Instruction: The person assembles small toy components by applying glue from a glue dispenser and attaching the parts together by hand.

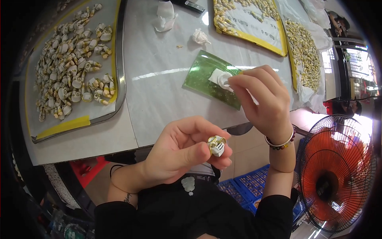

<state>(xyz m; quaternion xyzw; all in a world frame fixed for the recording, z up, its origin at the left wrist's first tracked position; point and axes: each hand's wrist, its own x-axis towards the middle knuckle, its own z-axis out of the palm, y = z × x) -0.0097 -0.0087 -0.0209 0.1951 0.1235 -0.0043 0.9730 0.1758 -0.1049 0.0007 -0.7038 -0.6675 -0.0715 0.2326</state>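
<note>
My left hand (pixel 187 145) pinches a small white figurine (pixel 217 145) with gold-yellow trim and dark marks between thumb and fingers, in front of the table edge. My right hand (pixel 260 93) is over a green glass plate (pixel 201 73), its thumb and fingertips pressed together. Beside those fingertips is a small round white cap (pixel 224 78), resting on a white pad (pixel 215 75) on the plate. Whether the fingers grip the cap's rim or some thin tool, I cannot make out.
At the left, a yellow-edged tray (pixel 71 122) holds many similar figurines. Another yellow-edged tray (pixel 258 38) and a heap of small yellowish pieces (pixel 304 55) are at the far right. Crumpled tissues (pixel 201 36) lie behind the plate. An orange fan (pixel 338 175) stands close on my right.
</note>
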